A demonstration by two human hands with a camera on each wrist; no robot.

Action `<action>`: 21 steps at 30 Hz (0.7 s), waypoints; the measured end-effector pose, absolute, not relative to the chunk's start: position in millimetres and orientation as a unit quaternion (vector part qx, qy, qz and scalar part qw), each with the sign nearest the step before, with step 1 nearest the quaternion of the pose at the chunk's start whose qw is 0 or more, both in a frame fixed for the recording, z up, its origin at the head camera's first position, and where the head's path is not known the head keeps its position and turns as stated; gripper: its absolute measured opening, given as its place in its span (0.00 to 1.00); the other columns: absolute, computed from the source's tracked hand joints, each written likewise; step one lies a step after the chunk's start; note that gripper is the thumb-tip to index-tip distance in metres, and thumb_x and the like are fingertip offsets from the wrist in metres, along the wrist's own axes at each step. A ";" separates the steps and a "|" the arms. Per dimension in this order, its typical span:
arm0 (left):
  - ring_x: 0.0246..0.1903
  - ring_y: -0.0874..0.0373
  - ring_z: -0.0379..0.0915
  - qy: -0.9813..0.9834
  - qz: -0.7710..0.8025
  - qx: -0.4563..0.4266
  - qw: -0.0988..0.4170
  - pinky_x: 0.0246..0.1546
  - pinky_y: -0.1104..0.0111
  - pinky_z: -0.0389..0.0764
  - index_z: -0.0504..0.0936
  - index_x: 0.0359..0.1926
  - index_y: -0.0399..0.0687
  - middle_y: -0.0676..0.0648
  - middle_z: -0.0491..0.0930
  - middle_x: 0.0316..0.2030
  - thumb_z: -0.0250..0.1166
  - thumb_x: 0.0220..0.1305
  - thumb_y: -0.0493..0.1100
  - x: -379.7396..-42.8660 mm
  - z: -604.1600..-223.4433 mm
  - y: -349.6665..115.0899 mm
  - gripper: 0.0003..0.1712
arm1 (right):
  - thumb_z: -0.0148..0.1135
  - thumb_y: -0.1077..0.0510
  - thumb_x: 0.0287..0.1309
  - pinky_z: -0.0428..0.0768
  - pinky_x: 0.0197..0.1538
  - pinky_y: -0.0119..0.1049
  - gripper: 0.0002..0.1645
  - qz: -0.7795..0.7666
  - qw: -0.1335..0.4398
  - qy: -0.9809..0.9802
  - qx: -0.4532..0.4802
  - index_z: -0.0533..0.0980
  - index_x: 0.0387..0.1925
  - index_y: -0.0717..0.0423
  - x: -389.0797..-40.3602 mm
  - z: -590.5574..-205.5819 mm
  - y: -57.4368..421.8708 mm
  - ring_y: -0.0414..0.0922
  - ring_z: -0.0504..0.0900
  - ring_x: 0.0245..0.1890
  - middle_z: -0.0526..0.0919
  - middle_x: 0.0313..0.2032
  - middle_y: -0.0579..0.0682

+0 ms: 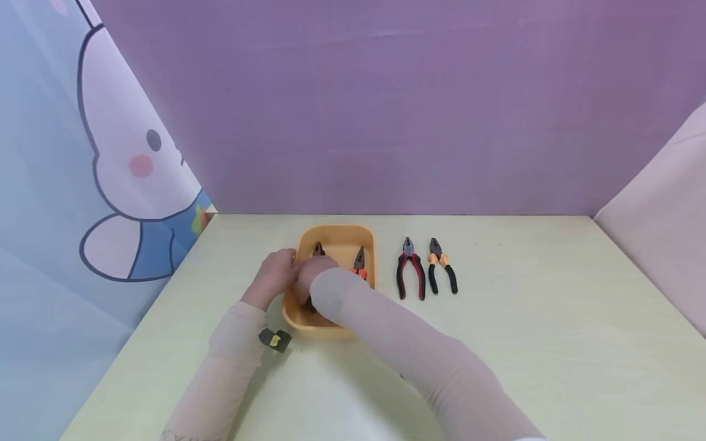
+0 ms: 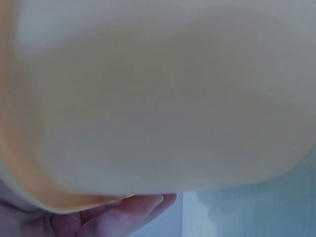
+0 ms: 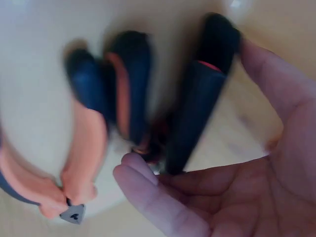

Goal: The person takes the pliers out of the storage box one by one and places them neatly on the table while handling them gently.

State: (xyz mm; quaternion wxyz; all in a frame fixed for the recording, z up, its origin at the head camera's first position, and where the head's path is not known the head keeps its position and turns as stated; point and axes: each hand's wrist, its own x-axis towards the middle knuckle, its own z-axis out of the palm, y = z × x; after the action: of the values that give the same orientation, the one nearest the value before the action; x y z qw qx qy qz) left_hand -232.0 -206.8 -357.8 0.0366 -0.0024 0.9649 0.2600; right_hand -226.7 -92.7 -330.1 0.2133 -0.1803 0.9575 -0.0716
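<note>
A light-blue cloth printed with a white cartoon figure [image 1: 44,275] hangs at far left. The left hand [image 1: 277,272] holds the left rim of a rounded, rectangular orange-yellow plastic basket [image 1: 322,332], fingers bent over its edge, on a pale yellow-green tabletop [image 1: 524,343]. Inside, at the left, lie metal pliers with black handles trimmed in red-orange [image 1: 318,248]; the right hand [image 1: 314,275] reaches in over them, thumb and curled fingers gripping a handle. Nearer the right wall lie pliers with orange-and-black handles [image 1: 360,260]. Right of the basket, well apart from both hands, rest black-and-red-handled pliers [image 1: 408,247], then smaller pliers with black-and-pale-orange handles [image 1: 436,246], side by side, handles spread toward the person
</note>
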 end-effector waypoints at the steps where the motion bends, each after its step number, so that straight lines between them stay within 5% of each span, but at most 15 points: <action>1: 0.24 0.54 0.69 0.964 0.262 -0.003 0.038 0.24 0.67 0.73 0.74 0.32 0.36 0.44 0.72 0.23 0.53 0.62 0.35 -231.9 -357.6 -206.9 0.06 | 0.67 0.48 0.49 0.74 0.45 0.30 0.23 -0.071 0.213 0.958 -0.178 0.79 0.47 0.53 -226.6 -330.5 -92.4 0.43 0.71 0.47 0.74 0.54 0.50; 4: 0.23 0.54 0.69 0.963 0.268 -0.006 0.039 0.23 0.68 0.73 0.74 0.32 0.36 0.44 0.71 0.23 0.52 0.61 0.33 -231.3 -356.2 -206.1 0.05 | 0.67 0.45 0.49 0.73 0.51 0.30 0.34 -0.057 0.208 0.960 -0.177 0.74 0.57 0.54 -226.5 -331.5 -92.0 0.43 0.68 0.52 0.69 0.62 0.52; 9: 0.23 0.54 0.69 0.962 0.270 -0.007 0.039 0.23 0.69 0.73 0.74 0.32 0.36 0.45 0.71 0.23 0.52 0.62 0.34 -231.5 -354.7 -204.4 0.05 | 0.67 0.44 0.48 0.72 0.53 0.30 0.36 -0.028 0.204 0.960 -0.190 0.73 0.59 0.54 -231.0 -333.8 -94.3 0.44 0.67 0.56 0.65 0.66 0.51; 17: 0.23 0.54 0.69 0.963 0.268 -0.004 0.032 0.22 0.68 0.73 0.74 0.31 0.36 0.44 0.71 0.23 0.53 0.60 0.34 -230.7 -355.5 -205.0 0.05 | 0.62 0.43 0.48 0.77 0.42 0.29 0.31 0.005 0.179 0.968 -0.174 0.76 0.51 0.56 -235.1 -350.9 -101.1 0.43 0.72 0.45 0.77 0.49 0.51; 21: 0.23 0.54 0.69 0.962 0.271 -0.011 0.037 0.22 0.68 0.72 0.74 0.31 0.36 0.44 0.71 0.23 0.53 0.60 0.34 -230.0 -356.0 -205.2 0.05 | 0.63 0.44 0.49 0.76 0.45 0.30 0.32 -0.025 0.185 0.969 -0.160 0.75 0.53 0.57 -228.5 -346.7 -99.4 0.42 0.71 0.44 0.76 0.50 0.51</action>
State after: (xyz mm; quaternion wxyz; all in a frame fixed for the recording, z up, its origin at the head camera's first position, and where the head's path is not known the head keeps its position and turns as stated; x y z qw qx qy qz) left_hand -230.0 -205.2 -356.0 0.0373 -0.0112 0.9619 0.2706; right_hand -228.5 -99.4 -346.7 0.1852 -0.1596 0.9693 -0.0252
